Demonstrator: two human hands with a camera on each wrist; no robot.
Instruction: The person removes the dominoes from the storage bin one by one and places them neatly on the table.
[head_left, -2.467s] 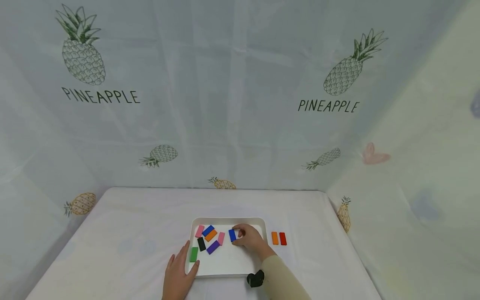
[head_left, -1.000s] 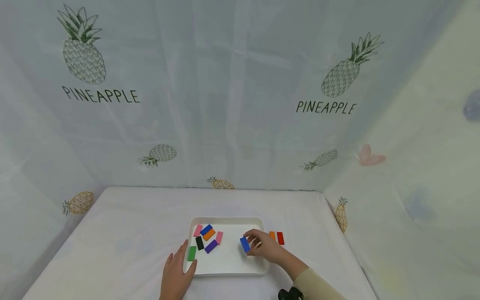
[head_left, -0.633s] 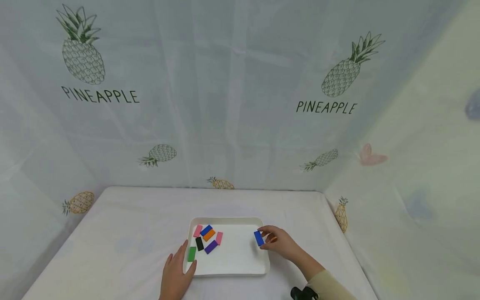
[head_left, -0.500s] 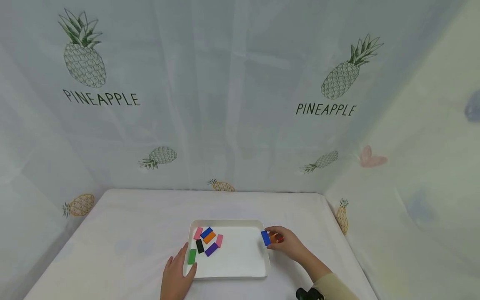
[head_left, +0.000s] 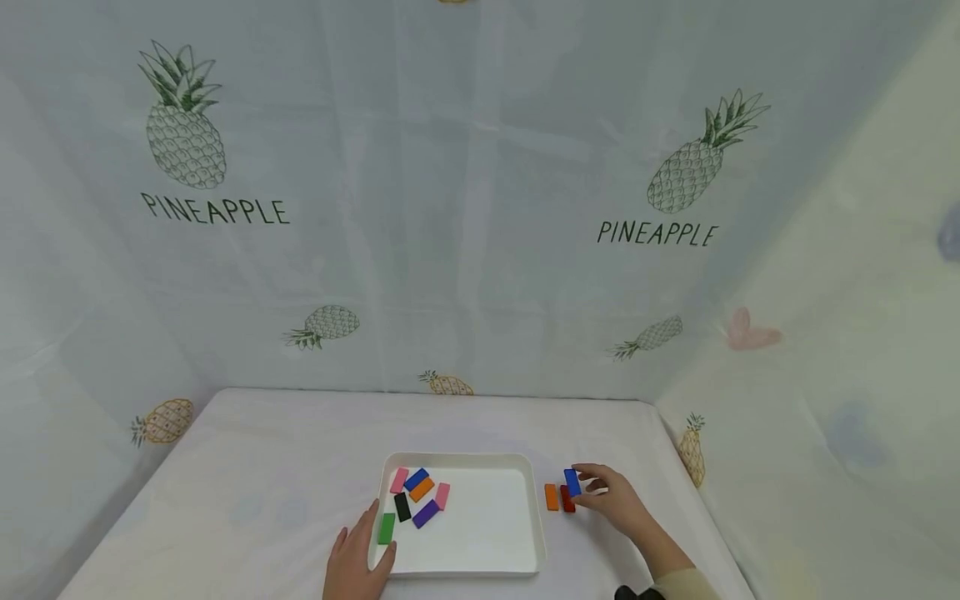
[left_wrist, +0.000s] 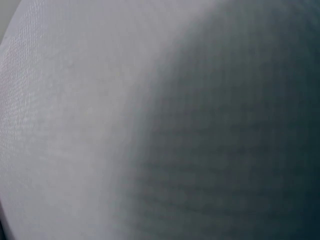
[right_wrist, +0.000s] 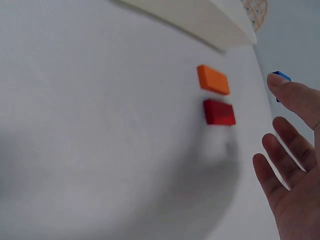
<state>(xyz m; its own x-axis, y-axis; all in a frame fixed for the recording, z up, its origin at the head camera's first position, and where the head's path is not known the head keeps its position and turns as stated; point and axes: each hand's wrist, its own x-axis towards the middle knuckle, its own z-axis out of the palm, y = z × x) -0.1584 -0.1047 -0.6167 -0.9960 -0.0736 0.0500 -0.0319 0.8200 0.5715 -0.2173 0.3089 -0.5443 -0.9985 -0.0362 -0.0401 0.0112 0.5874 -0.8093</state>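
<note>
In the head view my right hand (head_left: pixel 615 498) pinches a blue block (head_left: pixel 572 482) between thumb and fingers, to the right of the white tray (head_left: pixel 487 525). The held block overlaps a red block (head_left: pixel 567 505) there; an orange block (head_left: pixel 551 497) lies just left of the red one. Seen from the right wrist, the thumb hides most of the blue block (right_wrist: pixel 283 76), and the other fingers are spread apart. My left hand (head_left: pixel 356 558) rests at the tray's left front corner, thumb and fingers extended beside a green block (head_left: pixel 386 528).
Inside the tray's left half lie pink (head_left: pixel 399 480), blue (head_left: pixel 416 479), orange (head_left: pixel 422 489), black (head_left: pixel 402 507) and purple (head_left: pixel 426 514) blocks, plus another pink block (head_left: pixel 443 497). White cloth (head_left: pixel 300 467) covers the table. The left wrist view holds only blurred cloth and shadow.
My right hand has carried the blue block rightward out of the tray, past the orange block, to over the red one. The left hand has stayed at the tray's corner.
</note>
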